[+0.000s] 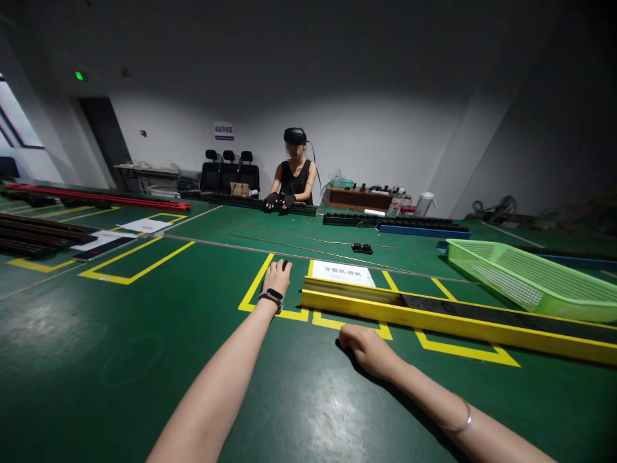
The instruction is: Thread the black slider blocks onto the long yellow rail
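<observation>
My left hand, with a dark band on the wrist, reaches forward over the green table. Its fingers are closed on a small black piece, mostly hidden by the hand. My right hand rests on the table with curled fingers; whatever lies inside them is hidden. Just beyond it runs a long yellow rail with a channel, lying crosswise to the right. Black modules sit in the channel from its middle rightward, while the left end is bare. The rail's left end lies to the right of my left hand.
A green basket stands behind the rail. Behind the printed sheet are thin rods and small black parts. Dark rails lie far left. Across the table, a co-worker in black gloves handles a black rail.
</observation>
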`<control>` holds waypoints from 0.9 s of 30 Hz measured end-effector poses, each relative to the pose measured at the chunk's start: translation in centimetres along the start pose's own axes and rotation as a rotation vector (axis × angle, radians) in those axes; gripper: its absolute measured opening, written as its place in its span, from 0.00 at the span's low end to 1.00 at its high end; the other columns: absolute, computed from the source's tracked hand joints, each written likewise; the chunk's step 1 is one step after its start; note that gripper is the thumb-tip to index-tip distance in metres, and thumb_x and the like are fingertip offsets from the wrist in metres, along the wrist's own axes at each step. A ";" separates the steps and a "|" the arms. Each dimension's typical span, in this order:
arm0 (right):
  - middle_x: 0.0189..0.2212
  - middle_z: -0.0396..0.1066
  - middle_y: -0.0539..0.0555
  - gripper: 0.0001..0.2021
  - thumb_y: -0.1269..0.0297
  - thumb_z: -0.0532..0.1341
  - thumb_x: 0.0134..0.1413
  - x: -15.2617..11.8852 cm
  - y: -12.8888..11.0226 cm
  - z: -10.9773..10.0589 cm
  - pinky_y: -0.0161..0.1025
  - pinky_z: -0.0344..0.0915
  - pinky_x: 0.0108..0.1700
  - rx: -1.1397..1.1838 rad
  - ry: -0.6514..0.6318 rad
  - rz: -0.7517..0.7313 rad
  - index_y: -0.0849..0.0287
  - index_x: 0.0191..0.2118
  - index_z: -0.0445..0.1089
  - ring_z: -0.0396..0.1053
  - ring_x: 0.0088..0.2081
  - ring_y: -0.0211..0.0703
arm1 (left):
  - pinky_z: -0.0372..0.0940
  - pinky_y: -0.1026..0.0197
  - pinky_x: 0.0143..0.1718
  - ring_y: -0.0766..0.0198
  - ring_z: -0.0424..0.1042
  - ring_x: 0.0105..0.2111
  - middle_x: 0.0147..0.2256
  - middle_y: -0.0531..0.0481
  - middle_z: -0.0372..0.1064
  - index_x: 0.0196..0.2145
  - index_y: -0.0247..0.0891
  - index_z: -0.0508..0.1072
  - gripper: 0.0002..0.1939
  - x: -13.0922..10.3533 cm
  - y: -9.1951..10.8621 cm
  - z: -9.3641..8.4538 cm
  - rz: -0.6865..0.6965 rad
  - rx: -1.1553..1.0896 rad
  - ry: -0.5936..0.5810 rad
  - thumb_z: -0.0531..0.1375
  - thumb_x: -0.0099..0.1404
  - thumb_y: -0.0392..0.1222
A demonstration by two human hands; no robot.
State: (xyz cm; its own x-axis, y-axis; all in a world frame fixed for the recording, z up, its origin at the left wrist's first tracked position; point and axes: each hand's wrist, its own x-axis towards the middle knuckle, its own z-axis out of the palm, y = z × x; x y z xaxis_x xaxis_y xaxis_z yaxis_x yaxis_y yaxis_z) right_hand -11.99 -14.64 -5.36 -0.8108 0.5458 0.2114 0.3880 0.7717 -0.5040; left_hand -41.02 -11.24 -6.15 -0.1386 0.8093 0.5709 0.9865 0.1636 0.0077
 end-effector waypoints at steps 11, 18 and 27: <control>0.26 0.67 0.49 0.10 0.79 0.49 0.45 0.0 0.1 0.1 0.30 0.55 0.33 0.012 0.013 -0.005 0.59 0.27 0.63 0.63 0.29 0.37 | 0.58 0.52 0.50 0.53 0.59 0.48 0.51 0.41 0.61 0.51 0.39 0.65 0.24 0.0 0.4 -1.3 0.016 -0.061 0.157 0.56 0.56 0.30; 0.26 0.67 0.49 0.11 0.80 0.49 0.44 0.0 0.1 0.2 0.30 0.55 0.32 0.009 0.018 -0.010 0.59 0.27 0.63 0.63 0.29 0.36 | 0.60 0.52 0.49 0.53 0.59 0.48 0.51 0.41 0.61 0.51 0.37 0.65 0.23 -0.1 0.3 -1.2 0.042 -0.066 0.243 0.54 0.57 0.30; 0.26 0.67 0.49 0.10 0.79 0.49 0.45 -0.1 0.0 0.1 0.31 0.55 0.32 -0.004 0.012 -0.004 0.59 0.27 0.64 0.63 0.29 0.37 | 0.55 0.51 0.55 0.53 0.57 0.53 0.55 0.43 0.58 0.53 0.39 0.64 0.24 0.4 1.0 -3.5 0.056 -0.196 0.283 0.53 0.58 0.30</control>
State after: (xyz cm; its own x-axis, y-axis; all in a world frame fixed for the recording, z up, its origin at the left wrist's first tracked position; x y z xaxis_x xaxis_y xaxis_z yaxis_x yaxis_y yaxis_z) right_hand -11.97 -14.69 -5.47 -0.8069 0.5466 0.2238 0.3864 0.7751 -0.5000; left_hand -39.81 -12.79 -3.04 -0.0815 0.6208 0.7797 0.9937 -0.0102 0.1119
